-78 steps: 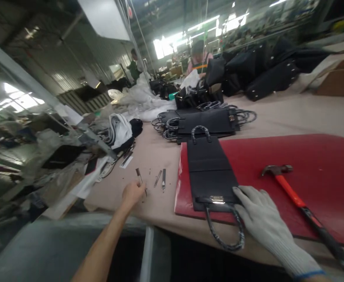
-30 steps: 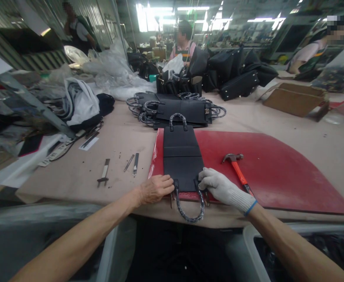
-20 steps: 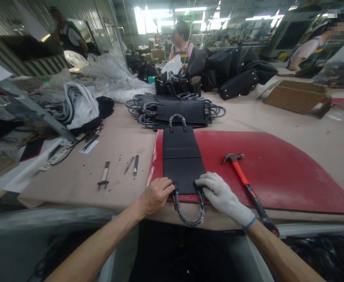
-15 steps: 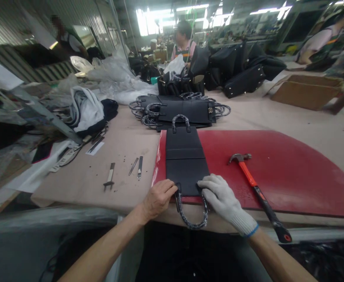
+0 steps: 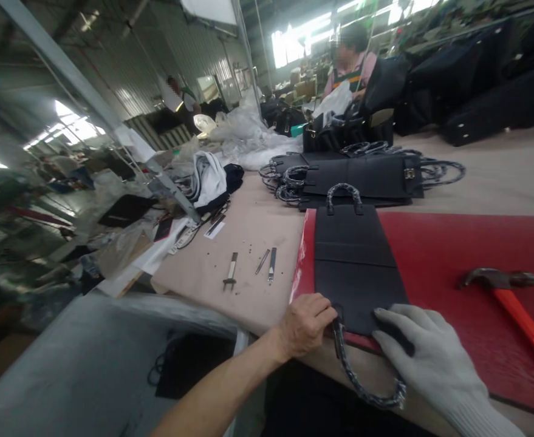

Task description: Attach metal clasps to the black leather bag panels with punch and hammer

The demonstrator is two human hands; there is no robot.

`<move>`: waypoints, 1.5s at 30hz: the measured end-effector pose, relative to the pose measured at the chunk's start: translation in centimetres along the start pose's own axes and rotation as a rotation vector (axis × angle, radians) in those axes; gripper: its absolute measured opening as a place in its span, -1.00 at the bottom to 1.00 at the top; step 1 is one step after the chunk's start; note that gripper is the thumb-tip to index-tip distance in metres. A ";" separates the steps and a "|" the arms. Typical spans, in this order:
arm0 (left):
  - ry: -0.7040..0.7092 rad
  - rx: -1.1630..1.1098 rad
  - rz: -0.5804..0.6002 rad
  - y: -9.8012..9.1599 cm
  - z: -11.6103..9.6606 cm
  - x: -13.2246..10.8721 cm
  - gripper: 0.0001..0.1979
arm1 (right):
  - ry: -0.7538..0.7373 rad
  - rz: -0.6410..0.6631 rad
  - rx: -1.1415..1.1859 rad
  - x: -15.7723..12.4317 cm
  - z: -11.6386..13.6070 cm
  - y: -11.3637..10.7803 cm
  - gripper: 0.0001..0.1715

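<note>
A black bag panel (image 5: 355,285) lies lengthwise on a red board, with a film-wrapped handle (image 5: 344,191) at its far end. A second wrapped handle (image 5: 355,385) loops over the table's front edge from the near end. My bare left hand (image 5: 307,325) pinches this near handle at its left base. Wearing a white knit glove, my right hand (image 5: 431,352) is curled over the panel's near right corner, its thumb and fingers around the dark right base of the same handle. That base is mostly hidden by the glove.
On the red board (image 5: 440,249) lies a claw hammer (image 5: 522,315), right of my glove. A pronged punch (image 5: 231,272) and two slim metal tools (image 5: 272,266) lie left. Stacked bag panels (image 5: 358,176) sit behind. A co-worker (image 5: 353,67) is beyond black bags (image 5: 453,73).
The view has swung left and come closer, so the board and hammer appear farther right. Both hands stay at the near handle's bases. The right fingers look slightly more spread.
</note>
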State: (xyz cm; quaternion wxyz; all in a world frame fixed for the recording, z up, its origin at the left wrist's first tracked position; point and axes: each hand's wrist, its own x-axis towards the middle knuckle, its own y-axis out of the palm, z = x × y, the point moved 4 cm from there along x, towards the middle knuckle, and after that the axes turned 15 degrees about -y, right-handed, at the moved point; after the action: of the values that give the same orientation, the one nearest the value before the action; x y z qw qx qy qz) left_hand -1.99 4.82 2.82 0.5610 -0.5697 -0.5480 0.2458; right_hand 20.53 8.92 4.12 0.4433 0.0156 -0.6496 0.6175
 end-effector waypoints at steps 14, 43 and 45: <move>-1.148 0.270 -0.015 -10.1 16.6 -2.5 -0.71 | -0.017 -0.048 0.057 0.1 -0.6 0.3 -0.65; -1.059 0.212 0.330 -6.5 18.0 2.9 -0.77 | -0.001 -0.025 0.049 0.2 0.0 -0.2 -0.73; -1.065 0.214 0.363 -5.8 18.2 3.6 -0.79 | -0.015 -0.034 0.043 0.2 -0.2 -0.1 -0.72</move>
State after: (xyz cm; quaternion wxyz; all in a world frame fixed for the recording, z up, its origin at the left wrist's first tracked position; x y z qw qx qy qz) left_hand -19.33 13.44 4.77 0.2110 -0.3925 -0.6205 0.6453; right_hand 20.59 9.12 4.27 0.4485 0.0407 -0.6389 0.6237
